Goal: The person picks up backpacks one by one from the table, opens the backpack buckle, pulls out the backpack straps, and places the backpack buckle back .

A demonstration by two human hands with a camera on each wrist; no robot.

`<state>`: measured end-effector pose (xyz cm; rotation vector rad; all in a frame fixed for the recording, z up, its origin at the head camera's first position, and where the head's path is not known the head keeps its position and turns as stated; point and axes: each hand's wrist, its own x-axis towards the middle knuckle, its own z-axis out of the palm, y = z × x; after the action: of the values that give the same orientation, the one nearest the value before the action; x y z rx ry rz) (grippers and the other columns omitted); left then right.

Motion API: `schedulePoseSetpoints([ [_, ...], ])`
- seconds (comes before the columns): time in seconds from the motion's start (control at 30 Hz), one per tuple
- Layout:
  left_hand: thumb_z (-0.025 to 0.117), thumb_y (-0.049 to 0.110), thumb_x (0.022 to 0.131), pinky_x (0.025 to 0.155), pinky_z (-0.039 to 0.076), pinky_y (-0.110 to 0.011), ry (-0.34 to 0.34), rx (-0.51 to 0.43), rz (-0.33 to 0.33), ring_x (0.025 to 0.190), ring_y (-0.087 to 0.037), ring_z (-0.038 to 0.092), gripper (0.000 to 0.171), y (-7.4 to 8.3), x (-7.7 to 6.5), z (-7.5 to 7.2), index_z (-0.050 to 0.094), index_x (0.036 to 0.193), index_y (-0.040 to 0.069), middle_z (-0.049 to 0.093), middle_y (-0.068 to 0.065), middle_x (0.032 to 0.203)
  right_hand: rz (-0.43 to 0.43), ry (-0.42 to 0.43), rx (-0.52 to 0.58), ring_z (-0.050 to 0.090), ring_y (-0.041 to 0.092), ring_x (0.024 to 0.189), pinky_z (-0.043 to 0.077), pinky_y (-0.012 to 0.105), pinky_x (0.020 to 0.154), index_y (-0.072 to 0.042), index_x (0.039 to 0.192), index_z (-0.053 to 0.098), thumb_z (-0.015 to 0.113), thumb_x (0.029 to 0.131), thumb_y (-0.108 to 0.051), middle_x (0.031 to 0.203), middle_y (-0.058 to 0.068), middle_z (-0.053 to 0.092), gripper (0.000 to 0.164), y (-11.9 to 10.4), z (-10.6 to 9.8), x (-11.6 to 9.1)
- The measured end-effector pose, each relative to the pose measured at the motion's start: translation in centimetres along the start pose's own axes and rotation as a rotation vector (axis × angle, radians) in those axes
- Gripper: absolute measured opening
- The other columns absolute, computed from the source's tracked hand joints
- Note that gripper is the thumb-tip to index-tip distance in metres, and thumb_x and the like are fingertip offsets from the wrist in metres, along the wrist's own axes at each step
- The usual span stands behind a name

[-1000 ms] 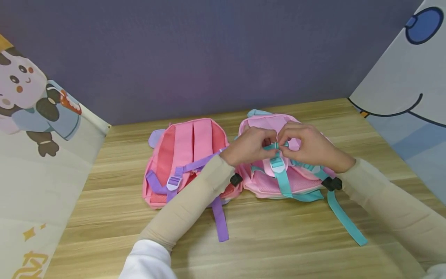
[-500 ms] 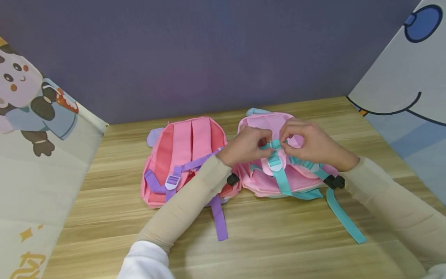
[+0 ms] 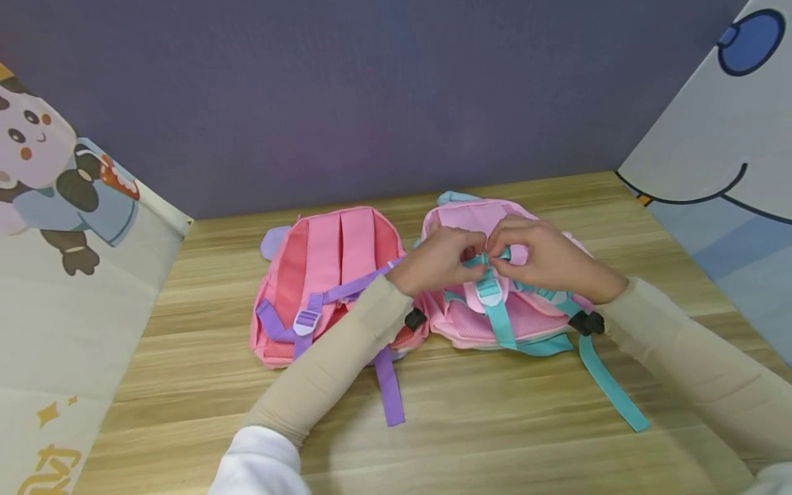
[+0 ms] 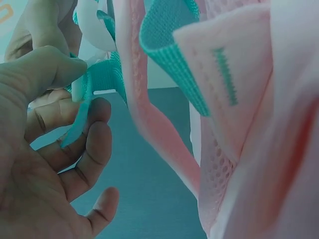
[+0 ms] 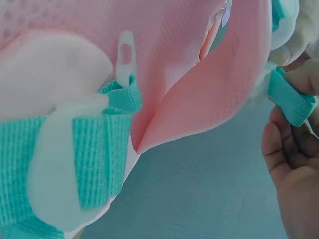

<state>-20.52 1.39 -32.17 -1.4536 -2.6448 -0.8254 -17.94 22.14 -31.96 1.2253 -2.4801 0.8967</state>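
A pink backpack (image 3: 460, 323) with teal straps lies strap side up under both hands. My left hand (image 3: 438, 259) pinches a teal strap between thumb and fingers; in the left wrist view a free end of the strap (image 4: 79, 122) hangs across the fingers. Right beside it, my right hand (image 3: 537, 256) pinches the same strap, whose short folded end (image 5: 294, 99) shows in the right wrist view. A pale buckle piece sits between the hands, mostly hidden by the fingertips. Just below them is a white slider (image 3: 490, 294) on a shoulder strap.
A coral-pink backpack (image 3: 324, 254) with purple straps (image 3: 390, 388) lies to the left, under my left forearm. A loose teal strap (image 3: 612, 385) trails over the wooden table (image 3: 470, 419). A dark wall (image 3: 396, 103) rises behind.
Half a second ago my right hand stood a little farther right, with the teal strap showing between the hands. It has moved back left against my left fingertips. The backpacks stay in place.
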Motion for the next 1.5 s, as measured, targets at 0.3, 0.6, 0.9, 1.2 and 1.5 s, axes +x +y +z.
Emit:
schedulePoseSetpoints([
  [0.3, 0.07, 0.021, 0.082, 0.061, 0.036, -0.022, 0.015, -0.04, 0.015, 0.06, -0.005, 0.047, 0.018, 0.02, 0.04, 0.12, 0.055, 0.078, 0.011, 0.051, 0.005, 0.063, 0.038, 0.038, -0.035, 0.054, 0.005, 0.086, 0.044, 0.024, 0.078, -0.018, 0.073, 0.065, 0.076, 0.071, 0.001, 0.09, -0.012, 0.061, 0.022, -0.62, -0.09, -0.12],
  [0.6, 0.071, 0.018, 0.08, 0.057, 0.036, -0.019, 0.02, -0.084, 0.043, 0.061, -0.006, 0.044, 0.019, -0.1, 0.13, 0.36, 0.054, 0.076, 0.01, 0.05, 0.002, 0.064, 0.019, 0.058, -0.018, 0.055, 0.005, 0.085, 0.043, 0.022, 0.078, -0.023, 0.069, 0.062, 0.075, 0.07, 0.003, 0.088, -0.012, 0.061, 0.028, -0.66, -0.06, -0.32],
  [0.9, 0.072, 0.016, 0.079, 0.055, 0.035, -0.02, 0.061, -0.071, 0.098, 0.059, -0.006, 0.043, 0.021, -0.06, 0.36, 0.5, 0.052, 0.074, 0.011, 0.047, 0.003, 0.062, 0.025, 0.097, -0.045, 0.054, 0.005, 0.082, 0.043, 0.02, 0.077, -0.022, 0.067, 0.062, 0.074, 0.07, 0.001, 0.085, -0.012, 0.061, 0.026, -0.98, -0.09, -0.58],
  [1.2, 0.071, 0.018, 0.079, 0.056, 0.036, -0.02, 0.057, -0.049, 0.091, 0.061, -0.006, 0.045, 0.02, -0.12, 0.49, 0.71, 0.054, 0.074, 0.01, 0.051, 0.002, 0.063, 0.06, 0.106, -0.064, 0.055, 0.004, 0.081, 0.043, 0.019, 0.076, -0.022, 0.066, 0.062, 0.071, 0.07, 0.0, 0.085, -0.012, 0.062, 0.024, -0.99, 0.09, -0.66],
  [1.5, 0.07, 0.023, 0.084, 0.072, 0.039, -0.023, 0.063, -0.008, 0.018, 0.07, -0.002, 0.054, 0.011, 0.19, 0.67, 0.87, 0.064, 0.088, 0.014, 0.06, 0.01, 0.075, 0.083, 0.147, -0.093, 0.057, 0.005, 0.08, 0.043, 0.019, 0.074, -0.021, 0.07, 0.061, 0.072, 0.07, 0.0, 0.084, -0.011, 0.063, 0.023, -0.98, 0.16, -0.58],
])
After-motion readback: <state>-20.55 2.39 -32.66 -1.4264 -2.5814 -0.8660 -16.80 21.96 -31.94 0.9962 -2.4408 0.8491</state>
